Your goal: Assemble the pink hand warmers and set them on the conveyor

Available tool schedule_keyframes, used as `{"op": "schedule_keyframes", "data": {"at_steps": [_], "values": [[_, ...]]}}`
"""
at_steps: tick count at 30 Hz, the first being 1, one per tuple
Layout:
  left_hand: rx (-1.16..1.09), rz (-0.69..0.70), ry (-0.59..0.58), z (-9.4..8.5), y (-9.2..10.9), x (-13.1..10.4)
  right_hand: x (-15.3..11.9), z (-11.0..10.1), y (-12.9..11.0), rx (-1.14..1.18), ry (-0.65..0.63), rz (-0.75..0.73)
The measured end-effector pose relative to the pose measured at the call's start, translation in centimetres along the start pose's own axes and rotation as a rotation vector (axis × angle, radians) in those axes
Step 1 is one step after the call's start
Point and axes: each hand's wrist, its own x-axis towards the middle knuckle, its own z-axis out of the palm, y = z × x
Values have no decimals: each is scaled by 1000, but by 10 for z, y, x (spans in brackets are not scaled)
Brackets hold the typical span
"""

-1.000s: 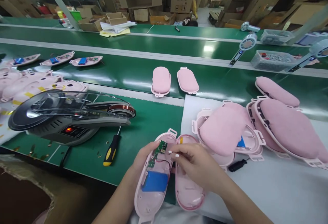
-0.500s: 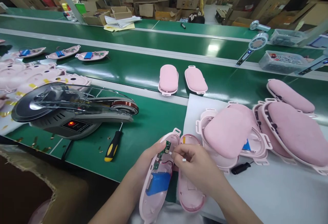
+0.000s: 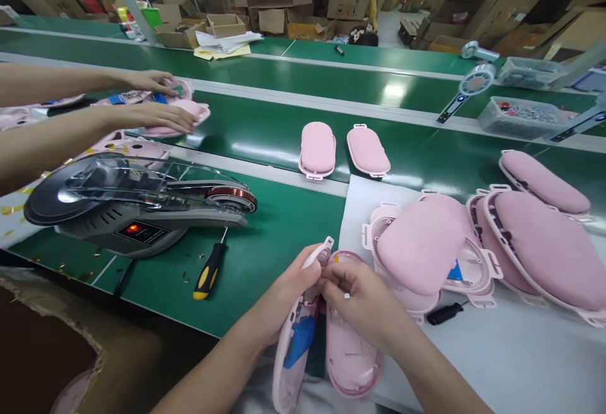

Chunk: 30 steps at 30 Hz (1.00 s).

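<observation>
Bracing tilted pink shell (image 3: pixel 290 381) in curled left hand (image 3: pixel 290 289); right hand (image 3: pixel 367 305), nearly pinched closed, holds white piece (image 3: pixel 346 296), fingertip contents hidden. Firm support, light pinch advisable.

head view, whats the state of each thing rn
held pink shell: open, tilted on edge
blue battery: in held pink shell, partly hidden
left hand: gripping held pink shell
right hand: fingertips pinched, contents hidden
translucent pink shell: open, lying flat
tape dispenser: red light on
yellow-black screwdriver: lying down
black screwdriver: lying down
front parts bin: open, holding small parts
handheld fan left of it: display lit
</observation>
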Motion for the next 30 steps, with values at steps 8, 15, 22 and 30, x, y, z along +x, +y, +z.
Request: {"op": "schedule_keyframes", "data": {"at_steps": [8, 15, 22, 30], "values": [[-222, -112, 18, 5, 12, -1, -10, -10, 5, 216, 98, -79], [-300, -116, -52, 5, 8, 0, -13, -5, 3, 157, 78, -62], [-320, -146, -53, -2, 4, 0, -16, -9, -10, 180, -92, 22], [-280, -159, -12, -3, 2, -1, -15, -18, -19, 207, -269, 109]]}}
